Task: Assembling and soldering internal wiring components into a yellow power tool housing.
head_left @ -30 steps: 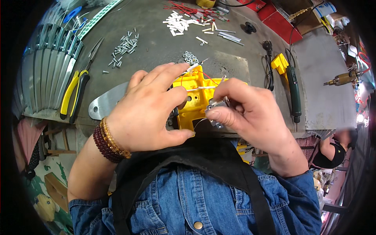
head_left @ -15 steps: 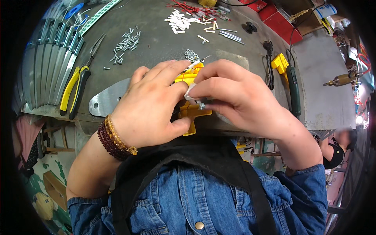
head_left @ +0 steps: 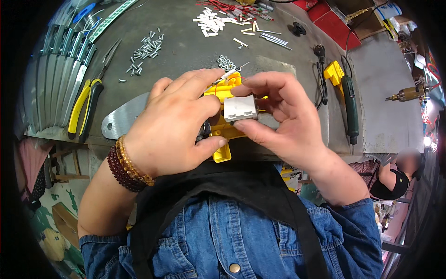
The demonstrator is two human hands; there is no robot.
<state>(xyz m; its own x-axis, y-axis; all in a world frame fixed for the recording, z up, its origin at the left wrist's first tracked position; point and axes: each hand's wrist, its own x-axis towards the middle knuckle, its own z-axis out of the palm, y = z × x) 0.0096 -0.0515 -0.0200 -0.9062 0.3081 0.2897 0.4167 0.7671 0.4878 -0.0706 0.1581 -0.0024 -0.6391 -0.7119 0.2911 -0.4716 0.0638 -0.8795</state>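
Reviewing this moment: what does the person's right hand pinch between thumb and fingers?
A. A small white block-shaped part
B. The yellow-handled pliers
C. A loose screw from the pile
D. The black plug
A. The right hand pinches a small white block-shaped part against the yellow plastic body, which the left hand grips.

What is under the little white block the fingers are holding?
Under the white block sits a yellow plastic housing, gripped by the left hand. The right hand pinches the block. Both hands cover most of the housing, so how the block meets it cannot be seen.
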